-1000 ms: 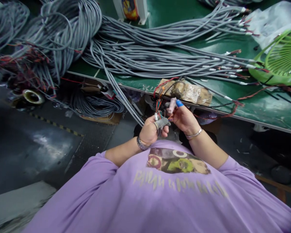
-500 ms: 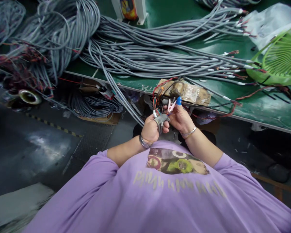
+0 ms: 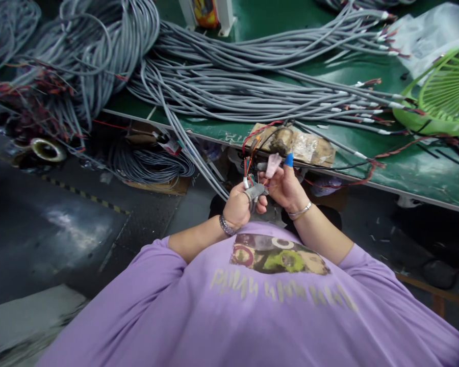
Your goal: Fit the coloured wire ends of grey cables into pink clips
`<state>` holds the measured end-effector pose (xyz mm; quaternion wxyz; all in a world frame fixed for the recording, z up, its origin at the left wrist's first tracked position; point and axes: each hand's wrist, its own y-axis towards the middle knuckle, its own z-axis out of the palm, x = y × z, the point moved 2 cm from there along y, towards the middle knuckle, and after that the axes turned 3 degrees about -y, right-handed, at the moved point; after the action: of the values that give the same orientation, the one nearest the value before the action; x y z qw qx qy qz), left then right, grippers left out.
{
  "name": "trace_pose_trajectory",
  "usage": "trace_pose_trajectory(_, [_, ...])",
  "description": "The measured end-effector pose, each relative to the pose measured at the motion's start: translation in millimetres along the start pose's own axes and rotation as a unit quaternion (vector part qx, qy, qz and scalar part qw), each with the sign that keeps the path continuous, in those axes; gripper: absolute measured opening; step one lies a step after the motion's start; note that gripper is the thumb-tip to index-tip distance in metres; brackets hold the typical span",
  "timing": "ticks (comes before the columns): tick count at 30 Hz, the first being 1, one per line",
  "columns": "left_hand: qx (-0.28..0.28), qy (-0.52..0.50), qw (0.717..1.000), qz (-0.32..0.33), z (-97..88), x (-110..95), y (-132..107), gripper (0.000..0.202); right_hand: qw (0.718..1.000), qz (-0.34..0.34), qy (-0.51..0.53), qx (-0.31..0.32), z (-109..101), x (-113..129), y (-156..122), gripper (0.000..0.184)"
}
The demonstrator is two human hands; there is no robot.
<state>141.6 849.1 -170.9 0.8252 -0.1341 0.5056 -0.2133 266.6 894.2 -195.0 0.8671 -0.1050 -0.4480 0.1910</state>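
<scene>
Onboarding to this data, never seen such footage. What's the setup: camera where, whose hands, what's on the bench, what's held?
There is no machine here. One camera sits on a person's head and looks down, so the purple shirt fills the bottom of the picture, with both bare hands in front of it. The left hand is closed around a cable end, and thin coloured wires fan out above the fist. The right hand, wearing a blue fingertip cap, is up against those wires; whether it grips one is too small to tell. Behind is a green workbench carrying long bundles of gray cables, a taped brown block at its edge and a green plastic grille on the right. More cable coils lie under the bench.
</scene>
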Motion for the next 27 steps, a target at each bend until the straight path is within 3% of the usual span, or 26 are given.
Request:
trace_pose_trajectory(5, [0.006, 0.035, 0.999, 0.001, -9.7, 6, -3, 0.044, 0.988, 0.053, -0.107, 0.099, -17, 5, -13, 0.057])
trace_pose_trajectory(9, [0.041, 0.066, 0.997, 0.006, -12.2, 10, -2, 0.042, 0.979, 0.014, -0.184, 0.086, -19, 10, -21, 0.036])
trace_pose_trajectory(14, [0.128, 0.134, 0.981, -0.056, -9.5, 13, 0, 0.037, 0.969, -0.029, -0.227, 0.092, -10, 10, -27, 0.029])
trace_pose_trajectory(21, [0.040, 0.063, 0.997, -0.002, -11.3, 7, 2, 0.041, 0.977, 0.058, -0.190, 0.080, -22, 9, -28, 0.047])
trace_pose_trajectory(24, [0.030, 0.064, 0.997, -0.001, -9.9, 7, 2, 0.042, 0.977, 0.032, -0.198, 0.075, -19, 10, -28, 0.040])
trace_pose_trajectory(27, [0.069, 0.085, 0.994, -0.015, -7.8, 10, 1, 0.042, 0.979, -0.013, -0.198, 0.043, -13, 8, -26, 0.035])
